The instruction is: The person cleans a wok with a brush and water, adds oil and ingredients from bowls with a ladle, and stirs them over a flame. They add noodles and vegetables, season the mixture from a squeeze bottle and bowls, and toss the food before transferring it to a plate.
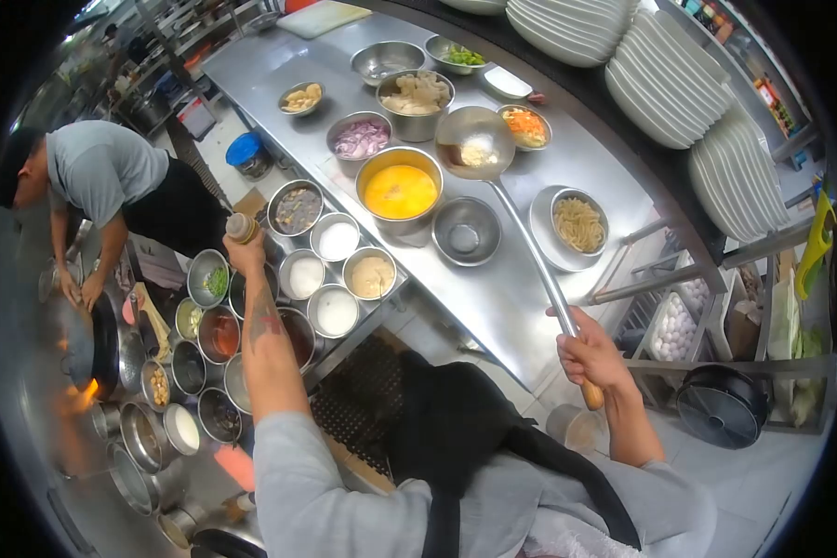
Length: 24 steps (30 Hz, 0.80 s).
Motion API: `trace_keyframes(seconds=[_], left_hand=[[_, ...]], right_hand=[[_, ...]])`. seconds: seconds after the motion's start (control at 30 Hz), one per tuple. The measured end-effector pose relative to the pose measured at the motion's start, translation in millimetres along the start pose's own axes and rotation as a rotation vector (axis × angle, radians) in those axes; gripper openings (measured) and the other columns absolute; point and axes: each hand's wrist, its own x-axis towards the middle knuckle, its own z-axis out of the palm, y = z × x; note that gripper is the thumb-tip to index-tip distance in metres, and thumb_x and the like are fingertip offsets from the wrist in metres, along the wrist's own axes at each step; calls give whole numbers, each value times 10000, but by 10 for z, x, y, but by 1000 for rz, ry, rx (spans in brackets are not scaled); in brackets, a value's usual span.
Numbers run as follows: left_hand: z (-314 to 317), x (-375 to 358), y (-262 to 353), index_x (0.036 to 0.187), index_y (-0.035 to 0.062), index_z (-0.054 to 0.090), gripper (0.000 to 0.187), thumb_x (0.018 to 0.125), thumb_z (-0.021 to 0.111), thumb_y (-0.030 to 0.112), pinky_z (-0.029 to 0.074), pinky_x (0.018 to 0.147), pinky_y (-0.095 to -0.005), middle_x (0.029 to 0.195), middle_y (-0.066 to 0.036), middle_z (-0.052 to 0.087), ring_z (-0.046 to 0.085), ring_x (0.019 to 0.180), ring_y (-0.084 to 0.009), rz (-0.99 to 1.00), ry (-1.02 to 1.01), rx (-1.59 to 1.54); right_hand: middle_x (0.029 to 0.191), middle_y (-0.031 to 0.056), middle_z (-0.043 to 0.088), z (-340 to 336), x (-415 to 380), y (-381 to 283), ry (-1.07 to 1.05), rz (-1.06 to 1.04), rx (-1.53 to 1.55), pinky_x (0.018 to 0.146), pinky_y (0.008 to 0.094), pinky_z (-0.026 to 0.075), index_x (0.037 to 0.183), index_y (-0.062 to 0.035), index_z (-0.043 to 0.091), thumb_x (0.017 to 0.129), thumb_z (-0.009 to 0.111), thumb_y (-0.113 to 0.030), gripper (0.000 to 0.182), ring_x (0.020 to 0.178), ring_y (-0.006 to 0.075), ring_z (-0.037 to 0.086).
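My right hand (pixel 593 355) is closed around the long handle of a metal ladle (pixel 536 251). The ladle's bowl hangs over the steel table and carries a small pale, chopped heap (pixel 477 154). My left hand (pixel 247 253) grips a small bottle (pixel 241 226) with a tan cap; its contents cannot be made out. That hand is above the cluster of seasoning pots, near a pot of dark pieces in liquid (pixel 296 208) and a bowl of chopped greens (pixel 216 282). Below the ladle are a pot of yellow liquid (pixel 401 191) and a steel bowl (pixel 467 232).
On the steel table (pixel 437 307) stand bowls of sliced onion (pixel 362 139), shredded carrot (pixel 524 127) and pale strips (pixel 579 224). Stacked white plates (pixel 665 79) fill the shelf at right. A co-worker (pixel 112 167) bends over a wok at left, near a flame (pixel 86 395).
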Motion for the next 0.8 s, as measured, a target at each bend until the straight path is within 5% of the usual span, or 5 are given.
trace_keyframes(seconds=[0.17,0.37,0.47,0.67,0.8], left_hand=[[-424,-169,93,1183,-11,587,712,641,923,305,480,955,-384,1121,-137,674,651,1047,-251,249,233,-359],[-2849,-1582,927,1202,19,568,580,746,870,210,508,906,-350,1124,-93,647,633,1024,-205,307,241,-780],[-3659,-2545,480,1225,66,532,742,637,929,282,495,928,-372,1133,-70,618,613,1015,-201,427,352,-441],[-5031,-4703,-318,1190,59,586,666,649,898,289,514,913,-375,1142,-134,666,661,1042,-264,64,458,-293],[-5323,-5937,-826,1205,31,584,659,675,891,274,524,910,-368,1122,-132,680,679,1027,-242,-156,671,-159]], right_hand=[[638,-26,402,166,220,35,-102,-28,-80,404,212,336,1349,-107,428,972,506,-67,387,456,46,365],[622,-44,370,1273,554,-132,-428,31,-275,403,224,322,1375,-123,443,968,544,-106,420,454,54,347],[617,-59,361,2141,655,41,-734,-39,-408,363,215,302,1396,-133,438,972,540,-118,436,427,49,337],[632,-23,438,4626,-417,889,-1253,-237,-574,390,213,380,1485,-107,366,951,539,-139,561,457,65,422],[836,230,663,5799,-642,2449,-1296,-1222,-1062,609,413,512,1470,-36,389,919,549,-179,592,675,312,659]])
